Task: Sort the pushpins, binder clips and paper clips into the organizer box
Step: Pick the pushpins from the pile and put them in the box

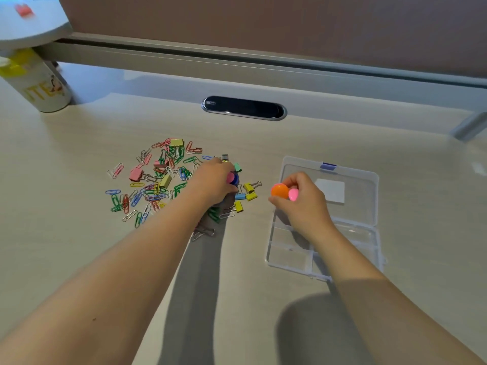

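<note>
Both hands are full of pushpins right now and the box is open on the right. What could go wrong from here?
1. The right hand pinches an orange pushpin and a pink pushpin together; one may slip and roll off before reaching the organizer box.
2. The left hand grips more pins amid the paper clips; clips could tag along.
3. Hidden pin points might prick the fingers.

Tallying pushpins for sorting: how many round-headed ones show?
4: orange pushpin and pink pushpin in right hand; two under left hand. More may be hidden.
</note>
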{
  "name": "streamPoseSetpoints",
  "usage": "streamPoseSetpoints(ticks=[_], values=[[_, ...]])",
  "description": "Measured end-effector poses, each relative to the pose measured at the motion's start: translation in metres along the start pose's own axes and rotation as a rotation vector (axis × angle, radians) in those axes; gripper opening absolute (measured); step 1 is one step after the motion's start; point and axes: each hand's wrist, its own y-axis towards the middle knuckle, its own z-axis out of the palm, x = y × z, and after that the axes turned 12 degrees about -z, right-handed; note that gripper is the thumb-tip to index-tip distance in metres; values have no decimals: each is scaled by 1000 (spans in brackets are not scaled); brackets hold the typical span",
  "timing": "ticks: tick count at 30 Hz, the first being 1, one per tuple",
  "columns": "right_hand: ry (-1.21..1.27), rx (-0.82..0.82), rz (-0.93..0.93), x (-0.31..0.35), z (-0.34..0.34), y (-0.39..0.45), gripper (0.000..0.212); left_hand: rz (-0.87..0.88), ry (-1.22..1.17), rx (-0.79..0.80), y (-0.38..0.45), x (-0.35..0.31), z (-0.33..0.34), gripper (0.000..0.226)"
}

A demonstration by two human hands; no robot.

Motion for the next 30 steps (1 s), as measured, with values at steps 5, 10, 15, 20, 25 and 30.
streamPoseSetpoints(ticks=[5, 10, 15, 20, 25, 30], values=[[-29, -4, 16, -2, -3, 1, 27, 9, 30, -20, 3, -2, -2, 40], [-13, -46, 33, -7, -21, -9, 26, 14, -141, -67, -10, -11, -10, 41], [-9, -140, 74, -23, -59, -30, 22, 135, -274, 40, -33, -50, -7, 36], [-95, -170, 139, -46, -91, -56, 17, 286, -245, 203, -56, -96, 11, 35], [-227, -160, 159, -62, -95, -63, 17, 349, -131, 235, -65, -120, 28, 40], [-368, -85, 79, -66, -89, -58, 25, 382, -91, 205, -67, -131, 39, 39]])
